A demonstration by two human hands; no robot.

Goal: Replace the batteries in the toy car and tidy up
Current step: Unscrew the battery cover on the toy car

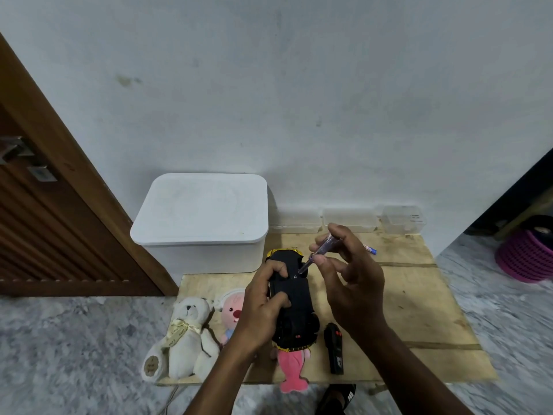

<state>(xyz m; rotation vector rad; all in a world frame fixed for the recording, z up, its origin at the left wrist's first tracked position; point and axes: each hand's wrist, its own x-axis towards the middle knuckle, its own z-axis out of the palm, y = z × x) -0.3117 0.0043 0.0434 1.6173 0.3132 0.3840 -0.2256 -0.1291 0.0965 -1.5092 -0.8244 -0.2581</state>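
Head view, item: toy car [291, 301], belly-up at six o'clock, clamped in left hand [263, 307]. Rigid light plastic; grip flanks. Right hand [350, 283] pinches screwdriver [317, 256], tip on underside.

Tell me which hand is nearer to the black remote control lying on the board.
Right. The right hand, holding the screwdriver, hovers just above the remote control; the left hand grips the toy car on the remote's far side.
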